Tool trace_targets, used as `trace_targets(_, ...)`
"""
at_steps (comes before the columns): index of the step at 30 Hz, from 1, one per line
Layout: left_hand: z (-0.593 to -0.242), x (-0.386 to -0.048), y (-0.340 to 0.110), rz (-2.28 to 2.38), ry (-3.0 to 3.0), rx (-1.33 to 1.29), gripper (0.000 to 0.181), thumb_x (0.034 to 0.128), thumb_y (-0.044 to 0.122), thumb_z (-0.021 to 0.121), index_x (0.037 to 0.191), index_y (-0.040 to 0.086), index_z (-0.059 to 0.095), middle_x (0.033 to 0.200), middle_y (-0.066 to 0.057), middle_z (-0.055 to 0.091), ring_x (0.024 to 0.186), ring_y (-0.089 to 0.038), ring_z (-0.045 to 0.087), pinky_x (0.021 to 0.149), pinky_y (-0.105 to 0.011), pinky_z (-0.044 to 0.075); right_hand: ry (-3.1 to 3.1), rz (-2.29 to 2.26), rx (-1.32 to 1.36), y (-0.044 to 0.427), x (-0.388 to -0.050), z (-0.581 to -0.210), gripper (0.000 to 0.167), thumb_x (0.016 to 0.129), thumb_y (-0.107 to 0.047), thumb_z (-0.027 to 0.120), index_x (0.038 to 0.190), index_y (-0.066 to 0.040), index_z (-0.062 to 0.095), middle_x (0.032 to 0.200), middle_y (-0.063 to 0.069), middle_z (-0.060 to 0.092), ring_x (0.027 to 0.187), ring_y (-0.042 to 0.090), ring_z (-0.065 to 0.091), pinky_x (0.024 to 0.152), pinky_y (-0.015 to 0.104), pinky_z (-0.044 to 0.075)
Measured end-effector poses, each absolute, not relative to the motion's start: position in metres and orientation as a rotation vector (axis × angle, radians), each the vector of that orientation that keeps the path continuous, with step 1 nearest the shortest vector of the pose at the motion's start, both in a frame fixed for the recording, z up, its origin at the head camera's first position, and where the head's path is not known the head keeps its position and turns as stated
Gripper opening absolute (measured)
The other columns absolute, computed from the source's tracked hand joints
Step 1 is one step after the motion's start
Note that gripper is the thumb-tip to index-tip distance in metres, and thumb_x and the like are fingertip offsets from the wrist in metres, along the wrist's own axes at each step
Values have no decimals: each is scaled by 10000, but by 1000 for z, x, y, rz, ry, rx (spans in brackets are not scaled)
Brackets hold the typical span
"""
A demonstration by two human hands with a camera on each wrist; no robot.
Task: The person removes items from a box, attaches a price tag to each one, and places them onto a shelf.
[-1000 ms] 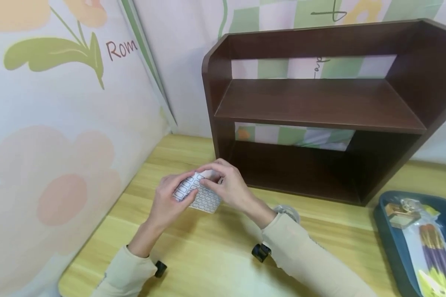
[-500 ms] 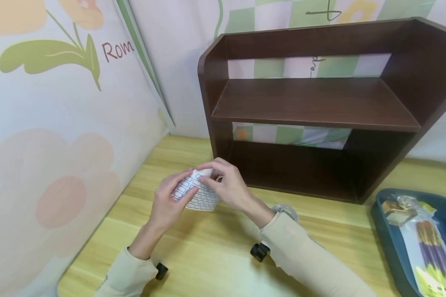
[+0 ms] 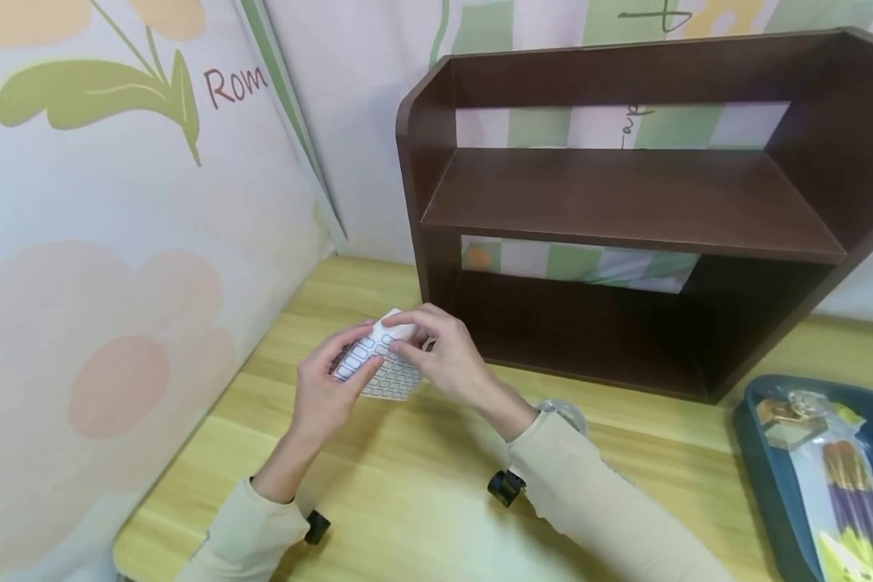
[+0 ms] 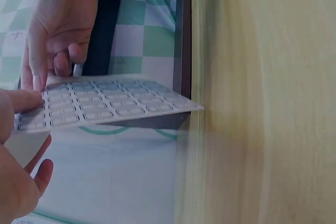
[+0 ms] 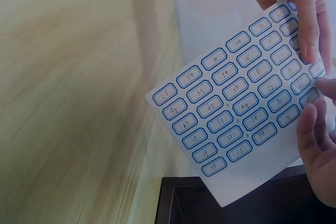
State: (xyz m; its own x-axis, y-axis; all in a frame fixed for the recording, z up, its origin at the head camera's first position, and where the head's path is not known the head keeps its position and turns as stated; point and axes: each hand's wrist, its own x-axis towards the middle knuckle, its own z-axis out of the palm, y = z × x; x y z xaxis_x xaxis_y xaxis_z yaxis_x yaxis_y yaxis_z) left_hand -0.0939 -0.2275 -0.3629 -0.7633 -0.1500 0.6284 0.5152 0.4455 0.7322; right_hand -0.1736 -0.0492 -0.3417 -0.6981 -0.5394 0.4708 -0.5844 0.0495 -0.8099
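A white sheet of sticker labels (image 3: 391,380), with blue-bordered labels, is held in the air above the wooden table. Handwritten numbers show on the label sheet (image 5: 226,98) in the right wrist view. My left hand (image 3: 323,388) grips its left side, thumb on the printed face and fingers behind. On the opposite side, my right hand (image 3: 447,356) pinches the upper edge between thumb and index finger. The left wrist view shows the label sheet (image 4: 100,100) nearly edge-on, between my left hand (image 4: 16,177) and right hand (image 4: 63,30). Whether a label is lifting cannot be seen.
A dark brown two-tier shelf (image 3: 633,194) stands behind the hands on the wooden table (image 3: 407,493). At the right, a blue tray (image 3: 764,477) holds bagged brushes (image 3: 854,485) and a small gold-coloured item (image 3: 789,424). A clear round object (image 3: 563,412) lies beside the right sleeve.
Both hands have shifted slightly away from the body with the label sheet. A blank white corner of the sheet now shows above the fingertips. Both hands keep their hold.
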Motion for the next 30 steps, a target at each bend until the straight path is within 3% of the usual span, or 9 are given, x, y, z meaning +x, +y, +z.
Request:
trace_targets(8, -362, -85, -221, -1548, -2060, -140, 414, 844, -13, 784, 1242, 51, 686, 1245, -106, 679, 976, -279, 670, 745, -357, 617, -2260, 1811, 1183, -50, -170, -347, 269, 886, -40, 768, 1145, -107, 749, 1018, 32, 631, 751, 155, 618, 579, 265, 542)
trace_targets(16, -357, -92, -217, -1562, -2036, -122, 386, 844, -2, 791, 1217, 47, 701, 1170, -108, 708, 960, -252, 677, 756, -331, 611, -2230, 1786, 1156, -47, -175, -339, 252, 883, -80, 782, 1130, -115, 747, 993, 21, 628, 746, 153, 611, 568, 276, 526)
trace_targets(30, -354, -89, -216, -1521, -2070, -90, 339, 854, 3, 785, 1184, 48, 723, 1188, -108, 710, 997, -267, 687, 743, -324, 613, -2187, 1764, 1197, -47, -175, -338, 195, 878, -64, 783, 1072, -74, 763, 987, 34, 633, 741, 159, 606, 609, 400, 559)
